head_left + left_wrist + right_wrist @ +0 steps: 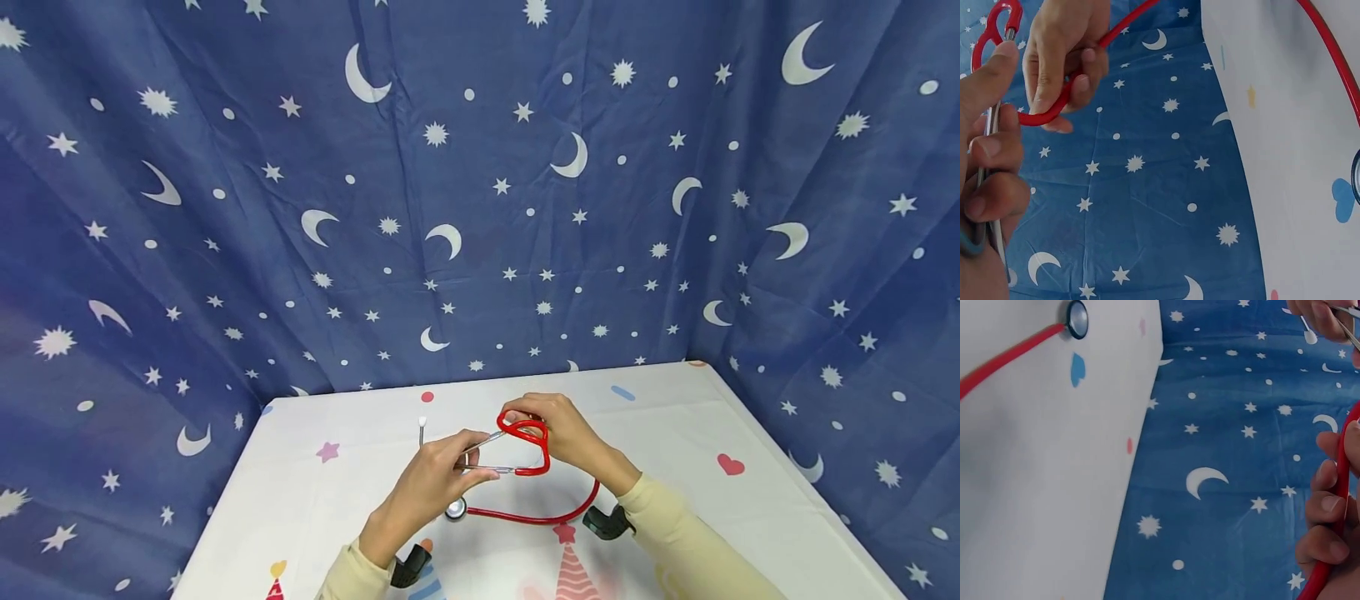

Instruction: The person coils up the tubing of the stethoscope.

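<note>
A red stethoscope is held above the table between both hands. My left hand grips its metal ear tubes, with thumb and fingers bent around them. One white ear tip points up past that hand; the other ear tip cannot be made out in the head view. On the right, my right hand holds the red tubing near the yoke, fingers curled around it. From there the tubing loops down to the tabletop and ends at the round chest piece, which lies below the left hand.
A white cloth printed with hearts, stars and party hats covers the table. Behind it and along the sides hangs a blue curtain with white moons and stars. Dark devices are strapped at both wrists.
</note>
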A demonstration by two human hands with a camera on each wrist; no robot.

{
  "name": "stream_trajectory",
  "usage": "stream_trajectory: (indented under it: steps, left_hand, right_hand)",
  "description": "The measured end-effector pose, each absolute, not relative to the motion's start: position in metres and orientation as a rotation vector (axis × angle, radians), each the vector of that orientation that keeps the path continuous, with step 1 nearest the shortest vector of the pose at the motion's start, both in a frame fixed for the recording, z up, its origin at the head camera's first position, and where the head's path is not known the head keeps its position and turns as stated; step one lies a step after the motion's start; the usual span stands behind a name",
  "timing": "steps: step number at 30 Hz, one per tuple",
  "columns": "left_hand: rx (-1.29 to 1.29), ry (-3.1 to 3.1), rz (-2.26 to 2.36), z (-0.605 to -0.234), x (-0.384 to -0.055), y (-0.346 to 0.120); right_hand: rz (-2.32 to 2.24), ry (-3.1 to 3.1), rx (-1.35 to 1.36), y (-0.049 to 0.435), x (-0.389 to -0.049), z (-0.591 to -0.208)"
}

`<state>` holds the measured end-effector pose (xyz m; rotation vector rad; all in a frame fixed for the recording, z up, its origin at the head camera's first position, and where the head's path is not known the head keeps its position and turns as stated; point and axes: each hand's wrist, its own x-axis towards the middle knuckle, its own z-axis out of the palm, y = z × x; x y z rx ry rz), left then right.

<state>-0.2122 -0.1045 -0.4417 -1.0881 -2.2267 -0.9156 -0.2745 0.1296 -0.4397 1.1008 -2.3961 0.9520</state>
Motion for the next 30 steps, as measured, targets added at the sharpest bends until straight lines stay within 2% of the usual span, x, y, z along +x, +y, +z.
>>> stream_trajectory:
  steps: [12,30]
  left_hand:
    - [-0.946,-2.276,-1.085,-0.444,-0.216,-0.108]
    - [-0.646,-2.26,-1.017,-0.449,-0.227,-0.112]
  right_hand:
    - [1.009,-2.525,0.898,0.121,-0.262,-0.465]
    - [0.896,-2.575,0.937,0.126,-0.227,-0.474]
